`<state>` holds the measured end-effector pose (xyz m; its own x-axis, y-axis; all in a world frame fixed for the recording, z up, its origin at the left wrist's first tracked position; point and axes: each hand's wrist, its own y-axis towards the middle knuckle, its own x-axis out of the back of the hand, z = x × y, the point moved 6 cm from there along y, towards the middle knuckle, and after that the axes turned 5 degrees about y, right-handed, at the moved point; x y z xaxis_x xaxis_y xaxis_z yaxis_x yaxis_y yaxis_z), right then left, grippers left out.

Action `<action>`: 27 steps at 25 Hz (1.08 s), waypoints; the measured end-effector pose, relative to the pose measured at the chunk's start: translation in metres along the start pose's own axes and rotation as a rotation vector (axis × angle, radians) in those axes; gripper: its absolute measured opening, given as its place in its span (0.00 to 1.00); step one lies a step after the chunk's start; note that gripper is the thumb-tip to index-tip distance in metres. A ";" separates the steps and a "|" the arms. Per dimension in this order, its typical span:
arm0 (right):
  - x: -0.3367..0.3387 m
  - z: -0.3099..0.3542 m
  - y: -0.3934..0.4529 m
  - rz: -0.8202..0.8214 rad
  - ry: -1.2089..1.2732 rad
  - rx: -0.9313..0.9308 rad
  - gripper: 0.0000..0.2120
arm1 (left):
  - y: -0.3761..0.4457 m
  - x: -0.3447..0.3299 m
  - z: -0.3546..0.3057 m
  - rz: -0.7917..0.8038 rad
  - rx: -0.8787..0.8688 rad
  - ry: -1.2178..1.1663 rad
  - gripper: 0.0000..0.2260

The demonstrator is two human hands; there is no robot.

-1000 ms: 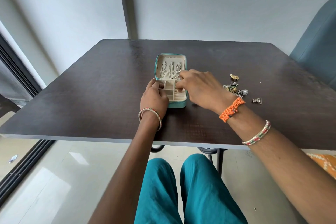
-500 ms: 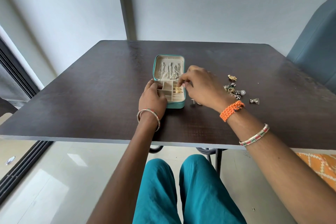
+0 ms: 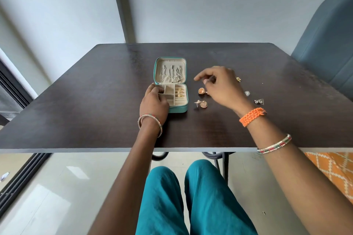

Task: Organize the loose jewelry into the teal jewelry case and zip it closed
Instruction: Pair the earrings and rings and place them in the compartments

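Where the dark table fills the middle of the view, a blue chair stands at its far right corner, and an orange patterned rug shows on the floor at the near right. The person's legs in teal trousers sit below the near table edge.

The teal case lies open near the table's centre, lid flat on the far side, tray on the near side. Silver chains hang in the lid. Gold rings sit in the tray's right-hand compartments.

The left hand rests on the near left corner of the tray, fingers curled over its edge and gripping it. The right hand hovers above the table to the right of the case, apart from it, with fingers loosely bent and thumb near the forefinger; whether it pinches anything cannot be told.

Loose pieces lie on the table right of the case: a round gold earring nearest, a second round earring just beyond it under the hand, a spiky silver stud, a triangular silver piece and a small gold piece farther right.
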<state>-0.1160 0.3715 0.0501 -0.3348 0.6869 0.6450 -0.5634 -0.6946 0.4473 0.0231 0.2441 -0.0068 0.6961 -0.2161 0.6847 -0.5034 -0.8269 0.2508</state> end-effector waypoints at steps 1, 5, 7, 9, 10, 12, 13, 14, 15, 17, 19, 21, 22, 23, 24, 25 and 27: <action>0.010 -0.009 -0.001 -0.032 0.001 -0.036 0.15 | 0.000 0.000 0.001 0.001 0.001 -0.001 0.14; 0.051 -0.059 -0.006 -0.122 -0.025 -0.228 0.12 | 0.002 -0.002 0.002 -0.006 -0.009 -0.009 0.14; 0.054 -0.074 -0.009 -0.042 -0.077 -0.284 0.11 | 0.002 -0.003 0.003 -0.014 -0.002 -0.013 0.14; 0.045 -0.080 -0.011 0.051 -0.161 -0.299 0.09 | 0.003 -0.003 0.003 -0.016 0.001 -0.010 0.15; 0.040 -0.078 -0.012 0.068 -0.207 -0.292 0.07 | 0.003 -0.003 0.004 -0.016 0.000 -0.009 0.15; 0.033 -0.072 -0.012 0.045 -0.302 -0.253 0.06 | 0.003 -0.002 0.004 -0.015 0.000 -0.008 0.15; 0.031 -0.070 -0.012 0.032 -0.344 -0.237 0.08 | 0.002 -0.002 0.003 -0.013 0.003 -0.010 0.15; 0.031 -0.069 -0.012 0.030 -0.379 -0.228 0.10 | 0.002 -0.002 0.003 -0.012 0.005 -0.015 0.15; 0.031 -0.070 -0.012 0.038 -0.406 -0.226 0.11 | 0.002 -0.001 0.003 -0.013 0.005 -0.018 0.15; 0.030 -0.073 -0.011 0.064 -0.443 -0.226 0.08 | 0.002 -0.001 0.003 -0.014 0.002 -0.016 0.14; 0.028 -0.074 -0.009 0.086 -0.491 -0.207 0.06 | 0.003 -0.001 0.004 -0.008 -0.001 -0.008 0.14; 0.027 -0.073 -0.006 0.110 -0.552 -0.178 0.06 | 0.003 -0.002 0.004 -0.005 0.003 -0.006 0.14; 0.026 -0.071 -0.006 0.111 -0.583 -0.155 0.06 | 0.003 -0.002 0.004 -0.003 0.004 -0.008 0.14; 0.026 -0.069 -0.005 0.104 -0.595 -0.129 0.05 | 0.002 -0.002 0.004 -0.002 0.004 -0.008 0.14; 0.025 -0.063 -0.004 0.082 -0.565 -0.099 0.05 | 0.002 -0.002 0.004 -0.004 0.002 -0.009 0.14; 0.024 -0.058 -0.004 0.052 -0.474 -0.077 0.05 | 0.002 -0.002 0.004 -0.006 0.002 -0.007 0.14; 0.021 -0.046 -0.003 0.002 -0.138 -0.093 0.06 | 0.002 -0.002 0.004 -0.006 0.004 -0.004 0.14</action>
<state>-0.1563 0.3981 0.0338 -0.2327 0.6452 0.7277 -0.6326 -0.6688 0.3906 0.0224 0.2405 -0.0109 0.7010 -0.2135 0.6804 -0.4973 -0.8302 0.2519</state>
